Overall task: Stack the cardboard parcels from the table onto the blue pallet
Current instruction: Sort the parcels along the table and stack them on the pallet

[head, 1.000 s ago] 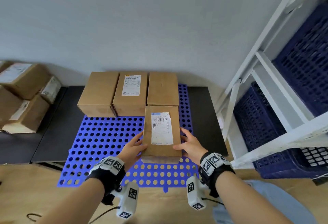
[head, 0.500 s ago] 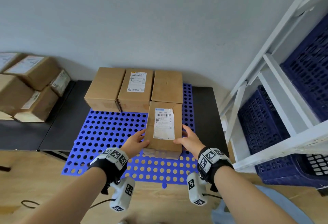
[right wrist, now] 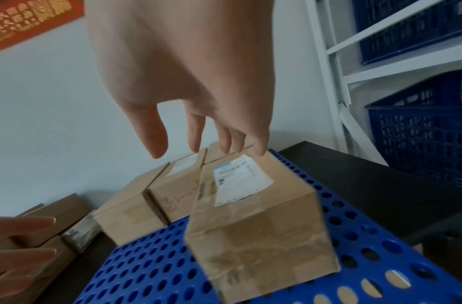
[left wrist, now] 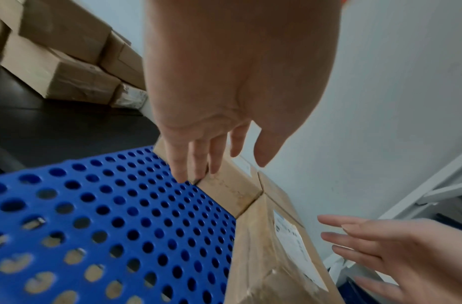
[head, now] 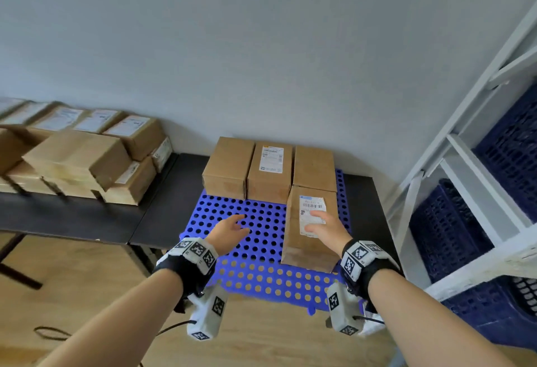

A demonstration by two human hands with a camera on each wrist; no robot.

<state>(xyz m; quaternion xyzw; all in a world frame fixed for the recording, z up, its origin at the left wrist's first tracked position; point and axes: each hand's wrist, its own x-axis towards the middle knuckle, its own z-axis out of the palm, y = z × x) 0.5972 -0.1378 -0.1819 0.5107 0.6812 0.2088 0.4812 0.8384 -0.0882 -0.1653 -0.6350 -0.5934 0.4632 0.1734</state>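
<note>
A blue perforated pallet [head: 232, 221] lies on a black table. Three cardboard parcels [head: 268, 173] stand in a row along its far edge. In front of the right one sits a fourth labelled parcel [head: 312, 238] [right wrist: 253, 216] [left wrist: 274, 253]. My right hand [head: 319, 225] [right wrist: 196, 131] hovers open just above its label, fingers spread, not touching it. My left hand [head: 232, 228] [left wrist: 212, 152] hangs open over the bare pallet to the parcel's left, holding nothing.
Several more cardboard parcels [head: 84, 157] are piled on the black table [head: 72, 215] at left. A white shelf rack [head: 465, 169] with dark blue crates [head: 453, 221] stands close on the right. A grey wall runs behind. The floor is light wood.
Both hands have let go of the labelled parcel, which now rests on the pallet. The left hand drew away to the left, the right lifted above the label. The view swung left.
</note>
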